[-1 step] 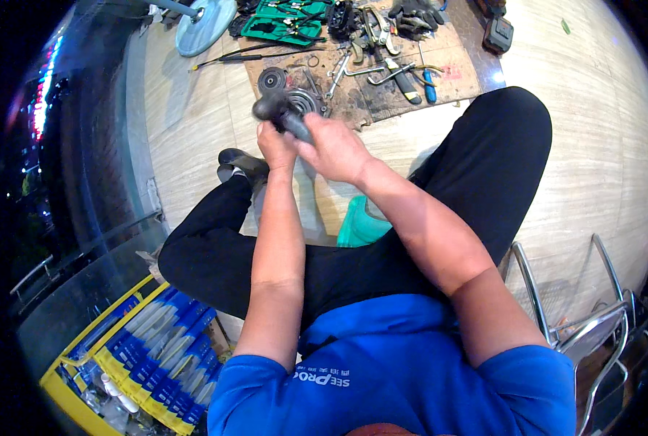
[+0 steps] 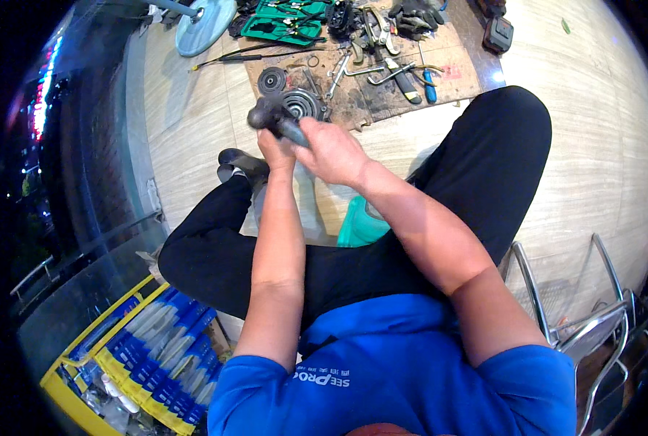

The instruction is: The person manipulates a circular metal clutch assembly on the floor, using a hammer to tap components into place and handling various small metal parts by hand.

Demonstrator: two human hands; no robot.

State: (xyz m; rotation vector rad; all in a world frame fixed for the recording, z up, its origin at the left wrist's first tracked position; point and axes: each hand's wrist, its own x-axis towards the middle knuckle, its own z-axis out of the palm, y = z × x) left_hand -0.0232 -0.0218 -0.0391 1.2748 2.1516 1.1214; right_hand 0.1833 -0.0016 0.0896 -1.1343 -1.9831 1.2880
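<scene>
My right hand point(image 2: 331, 150) is closed round the grey handle of a hammer point(image 2: 263, 116). Its dark, rounded head is slightly blurred and lies to the upper left of the hand. Just under the head, my left hand point(image 2: 276, 151) is closed, thumb side up. Whatever it grips is hidden behind the hammer. Past the hammer, a round ringed metal part point(image 2: 300, 104) rests on a stained cardboard sheet point(image 2: 360, 109), partly covered by the hammer. A smaller dark pulley-like wheel point(image 2: 272, 79) is beside it.
Wrenches point(image 2: 335, 75), a blue-handled screwdriver point(image 2: 430, 89) and pliers lie on the cardboard. Behind them is a green tool case point(image 2: 284, 22). A green stool point(image 2: 360, 224) is under me. A metal chair point(image 2: 593, 323) stands right; a yellow rack point(image 2: 84, 349) holds blue packages left.
The hammer head has shifted slightly left, showing more of the ringed metal part. My right hand has moved a little left with it. The left hand stays nearly in place.
</scene>
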